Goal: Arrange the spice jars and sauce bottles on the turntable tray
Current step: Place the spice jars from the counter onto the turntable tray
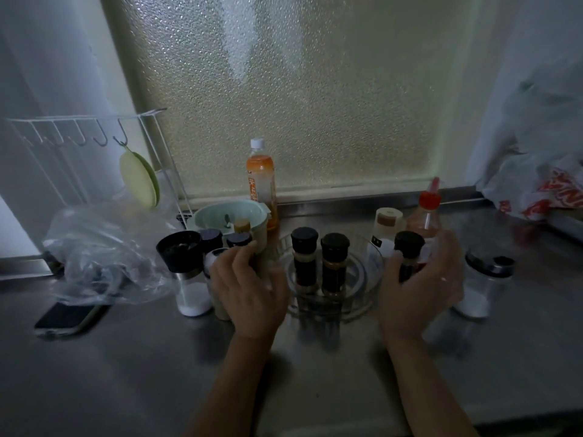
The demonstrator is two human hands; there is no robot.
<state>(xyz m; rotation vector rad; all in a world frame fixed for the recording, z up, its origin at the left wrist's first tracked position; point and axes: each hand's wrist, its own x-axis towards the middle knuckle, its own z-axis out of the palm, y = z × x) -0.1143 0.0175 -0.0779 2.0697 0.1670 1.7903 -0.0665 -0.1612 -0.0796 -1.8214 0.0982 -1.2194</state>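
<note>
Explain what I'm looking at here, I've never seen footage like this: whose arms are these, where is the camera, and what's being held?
There is no machine here. A person wears one camera on their head, looking forward and down, so the two bare arms coming in from the bottom are their own.

The surface is a steel counter under a frosted window. In the middle sits a clear turntable tray with two dark-capped spice jars standing upright on it.

The right hand is wrapped around a third dark-capped jar at the tray's right edge. The left hand reaches into a cluster of jars left of the tray; whether it grips one is unclear.

Off the tray are a salt shaker, an orange drink bottle, a red-capped sauce bottle and a phone.
</note>
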